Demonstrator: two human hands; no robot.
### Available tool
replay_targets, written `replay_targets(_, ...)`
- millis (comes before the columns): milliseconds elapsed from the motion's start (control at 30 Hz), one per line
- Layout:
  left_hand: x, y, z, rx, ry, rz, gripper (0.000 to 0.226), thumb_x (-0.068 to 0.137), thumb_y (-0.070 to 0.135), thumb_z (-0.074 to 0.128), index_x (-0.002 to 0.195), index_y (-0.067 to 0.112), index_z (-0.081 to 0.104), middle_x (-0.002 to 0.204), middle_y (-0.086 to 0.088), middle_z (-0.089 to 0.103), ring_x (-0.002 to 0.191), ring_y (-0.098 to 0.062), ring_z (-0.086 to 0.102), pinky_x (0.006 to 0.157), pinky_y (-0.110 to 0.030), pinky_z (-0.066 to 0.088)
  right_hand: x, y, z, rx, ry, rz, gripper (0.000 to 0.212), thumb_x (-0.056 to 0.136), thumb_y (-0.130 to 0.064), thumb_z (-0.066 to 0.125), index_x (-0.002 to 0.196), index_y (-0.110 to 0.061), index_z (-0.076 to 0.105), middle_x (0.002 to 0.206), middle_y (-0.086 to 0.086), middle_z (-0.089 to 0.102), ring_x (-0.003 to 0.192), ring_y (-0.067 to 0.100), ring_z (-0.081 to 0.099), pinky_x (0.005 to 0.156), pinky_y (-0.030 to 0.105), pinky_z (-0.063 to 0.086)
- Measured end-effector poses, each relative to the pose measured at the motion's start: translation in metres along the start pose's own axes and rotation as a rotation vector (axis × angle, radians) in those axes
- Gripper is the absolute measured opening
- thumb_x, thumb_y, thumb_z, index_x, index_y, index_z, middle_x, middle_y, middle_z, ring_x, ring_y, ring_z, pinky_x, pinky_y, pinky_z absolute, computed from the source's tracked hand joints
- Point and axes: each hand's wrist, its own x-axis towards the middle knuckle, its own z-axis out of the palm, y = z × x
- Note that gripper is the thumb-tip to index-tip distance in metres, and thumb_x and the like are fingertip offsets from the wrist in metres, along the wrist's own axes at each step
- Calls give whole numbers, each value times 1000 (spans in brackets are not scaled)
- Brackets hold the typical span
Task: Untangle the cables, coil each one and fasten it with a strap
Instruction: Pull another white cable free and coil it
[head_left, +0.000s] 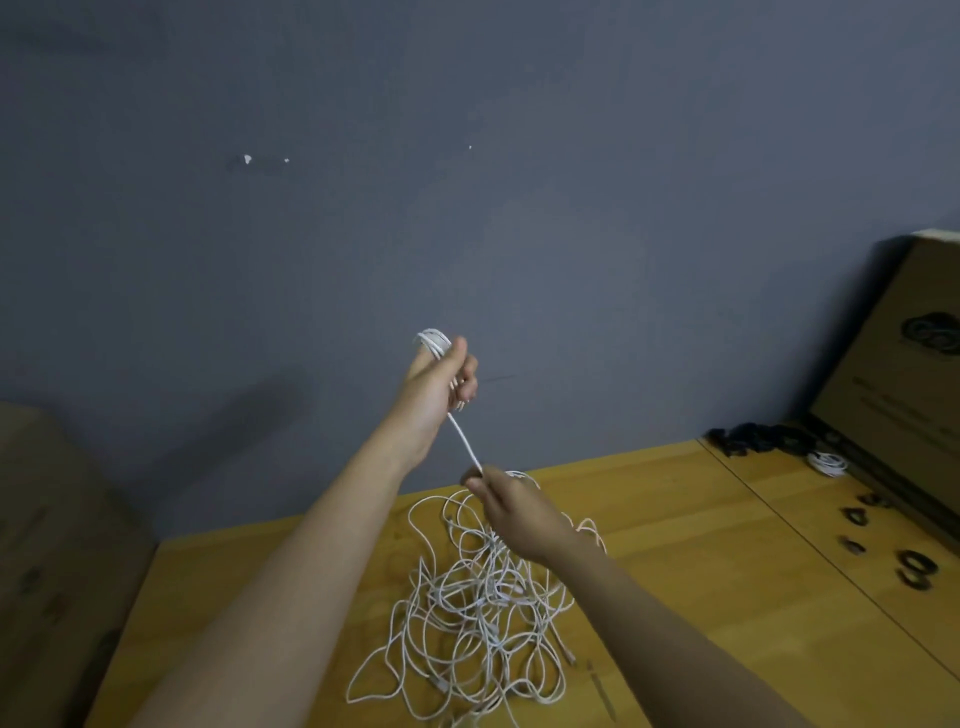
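A loose tangle of thin white cables (478, 613) lies on the wooden table (701, 597). My left hand (439, 382) is raised above the table and grips a small coil of white cable (435, 343) wound over its fingers. From that coil a taut stretch of white cable (465, 444) runs down to my right hand (511, 512), which pinches it between thumb and fingers just above the tangle. A coiled white cable (827, 462) lies at the table's far right. Several black straps (917, 569) are spread along the right side.
A dark pile of black straps or cables (758, 439) sits at the back right. A cardboard box (904, 374) leans there against the grey wall (467, 182). A brown box-like object (57, 545) stands left of the table.
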Motion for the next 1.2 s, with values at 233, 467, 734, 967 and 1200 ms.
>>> replay_targets(233, -2, -37, -20, 994, -114, -93, 45, 101, 38, 36, 122, -2, 33, 125, -25, 53, 114, -37, 53, 93, -38, 41, -16, -26, -23, -205, 235, -300, 25, 100, -29, 46, 102, -12, 64, 84, 7, 68, 74, 29, 62, 62, 38, 46)
replay_targets(467, -40, -39, -20, 984, -386, -101, 59, 85, 68, 19, 88, 17, 47, 75, 3, 52, 65, -6, 53, 75, -37, 46, -9, -23, -64, -71, 340, -216, 13, 85, -24, 70, 94, -15, 66, 80, -4, 66, 74, 16, 61, 68, 39, 52)
replay_targets(734, -53, -31, -34, 598, -521, -370, 38, 100, 45, 37, 76, 16, 46, 48, 9, 30, 39, -6, 22, 39, -18, 21, -4, -13, -48, 347, 142, -112, 11, 91, -13, 61, 87, -3, 66, 77, 15, 64, 70, 26, 56, 69, 37, 48)
replay_targets(967, -61, -24, -37, 73, -376, -340, 33, 91, 40, 39, 70, 14, 37, 39, 9, 24, 31, -3, 16, 38, -21, 12, -14, 17, 8, 477, 66, 109, 24, 101, -19, 45, 85, -18, 63, 70, 3, 59, 71, 21, 54, 67, 31, 42)
replay_targets(1200, -48, -43, -30, 44, -142, -235, 29, 103, 26, 31, 78, 18, 40, 54, 5, 42, 39, -6, 34, 46, -19, 33, -42, 31, 55, 136, -67, 108, 26, 102, -30, 39, 97, -17, 61, 63, -11, 48, 53, 0, 43, 53, 17, 34)
